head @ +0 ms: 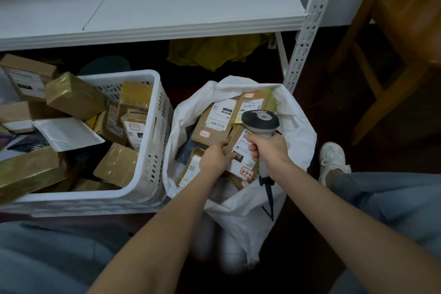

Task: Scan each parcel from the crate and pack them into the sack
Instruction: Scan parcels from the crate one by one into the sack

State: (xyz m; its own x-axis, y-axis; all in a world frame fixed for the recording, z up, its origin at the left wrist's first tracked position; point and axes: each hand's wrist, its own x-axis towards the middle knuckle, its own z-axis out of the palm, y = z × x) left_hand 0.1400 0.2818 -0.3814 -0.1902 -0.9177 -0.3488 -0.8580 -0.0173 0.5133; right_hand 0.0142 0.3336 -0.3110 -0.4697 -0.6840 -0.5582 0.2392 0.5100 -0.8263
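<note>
Gripping a grey barcode scanner [261, 122] by its handle, the right hand [267, 150] holds it head-up over the mouth of the white sack [298, 131], and its dark cable [269, 196] hangs down across the sack's near rim. Just beside it, the left hand [214, 160] holds a labelled parcel [242, 150] inside the sack, with fingers curled over the top edge and the thumb on the white label. That parcel is a brown carton with a red-bordered handwritten sticker at its near corner. It lies on other cartons already in the sack, one of them a larger box [212, 122] with its own shipping label just behind.

To the left, almost touching the sack, stands the white slatted crate [152, 126], filled with taped parcels [74, 95] and a white padded mailer [66, 133] lying across them. Behind both runs a white metal shelf [167, 7], with a crumpled yellow bag [214, 52] underneath it. A wooden chair [405, 31] stands at the right, and a white shoe [331, 157] rests on the dark floor beside the sack.
</note>
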